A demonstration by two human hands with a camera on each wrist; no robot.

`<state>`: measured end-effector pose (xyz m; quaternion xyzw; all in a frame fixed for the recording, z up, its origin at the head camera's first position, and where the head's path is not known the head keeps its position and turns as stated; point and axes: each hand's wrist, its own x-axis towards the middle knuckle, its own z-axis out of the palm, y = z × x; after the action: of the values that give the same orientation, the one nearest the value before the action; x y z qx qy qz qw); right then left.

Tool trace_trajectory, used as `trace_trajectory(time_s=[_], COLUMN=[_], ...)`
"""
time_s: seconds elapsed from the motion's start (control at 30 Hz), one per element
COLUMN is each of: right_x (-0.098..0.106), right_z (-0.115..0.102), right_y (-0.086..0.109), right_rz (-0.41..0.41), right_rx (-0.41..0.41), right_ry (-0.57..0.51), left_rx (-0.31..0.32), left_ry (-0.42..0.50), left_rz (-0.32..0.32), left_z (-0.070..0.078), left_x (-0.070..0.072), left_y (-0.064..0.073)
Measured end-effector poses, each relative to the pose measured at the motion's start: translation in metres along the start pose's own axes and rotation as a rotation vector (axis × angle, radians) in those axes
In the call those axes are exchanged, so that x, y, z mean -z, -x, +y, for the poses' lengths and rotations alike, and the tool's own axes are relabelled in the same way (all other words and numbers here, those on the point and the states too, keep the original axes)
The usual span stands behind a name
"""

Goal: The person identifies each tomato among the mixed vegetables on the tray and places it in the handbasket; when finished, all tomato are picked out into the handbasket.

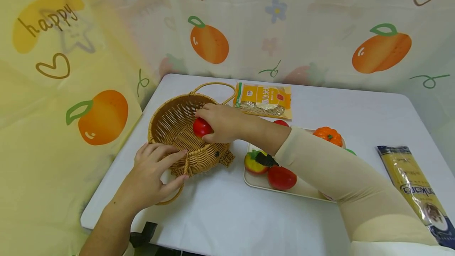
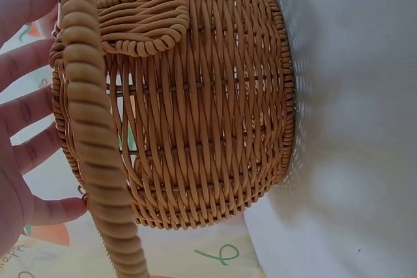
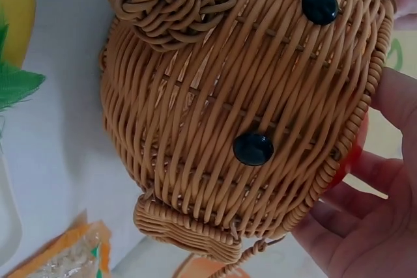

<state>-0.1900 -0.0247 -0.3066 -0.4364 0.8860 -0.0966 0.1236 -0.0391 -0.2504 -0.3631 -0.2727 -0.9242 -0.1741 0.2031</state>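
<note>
A wicker basket (image 1: pixel 199 159) with black button eyes stands on the left of the table, its mouth facing up. My right hand (image 1: pixel 224 123) reaches over the rim and grips a shiny red round fruit (image 1: pixel 202 128) inside the basket mouth. In the right wrist view, a sliver of the red fruit (image 3: pixel 350 157) shows behind the rim beside the fingers. My left hand (image 1: pixel 153 173) touches the basket's near-left rim with spread, relaxed fingers, the thumb by the lowered handle (image 1: pixel 172 200). The left wrist view shows these fingers (image 2: pixel 32 109) behind the twisted handle (image 2: pixel 91 96).
Right of the basket, partly under my right forearm, lies a cream tray (image 1: pixel 302 189) with a red fruit (image 1: pixel 282 177), a yellow-red fruit (image 1: pixel 255 166) and an orange pumpkin (image 1: pixel 327 134). A yellow food bag (image 1: pixel 263 100) lies behind; a gold pasta packet (image 1: pixel 416 192) lies far right.
</note>
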Motion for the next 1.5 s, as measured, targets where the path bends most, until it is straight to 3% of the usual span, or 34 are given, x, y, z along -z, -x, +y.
trace_trajectory(time_s=[0.37, 0.6, 0.8, 1.0, 1.27, 1.5], right_x=[0.007, 0.026, 0.031, 0.018, -0.013, -0.031], right_z=[0.007, 0.018, 0.043, 0.08, 0.131, 0.153], right_y=[0.013, 0.041, 0.07, 0.09, 0.107, 0.109], right_rz=[0.019, 0.064, 0.07, 0.048, -0.021, -0.09], right_rx=[0.03, -0.046, -0.159, -0.293, -0.451, -0.462], right_ry=[-0.045, -0.054, -0.08, -0.097, -0.153, -0.243], left_rx=[0.017, 0.018, 0.031, 0.045, 0.038, 0.035], left_ry=[0.01, 0.01, 0.017, 0.02, 0.023, 0.027], left_rz=[-0.016, -0.004, -0.009, -0.011, -0.006, -0.006], left_z=[0.0, -0.001, -0.001, 0.0, 0.0, 0.0], left_x=[-0.002, -0.001, -0.002, -0.003, -0.003, -0.003], left_y=[-0.002, -0.001, -0.001, -0.002, -0.002, -0.001])
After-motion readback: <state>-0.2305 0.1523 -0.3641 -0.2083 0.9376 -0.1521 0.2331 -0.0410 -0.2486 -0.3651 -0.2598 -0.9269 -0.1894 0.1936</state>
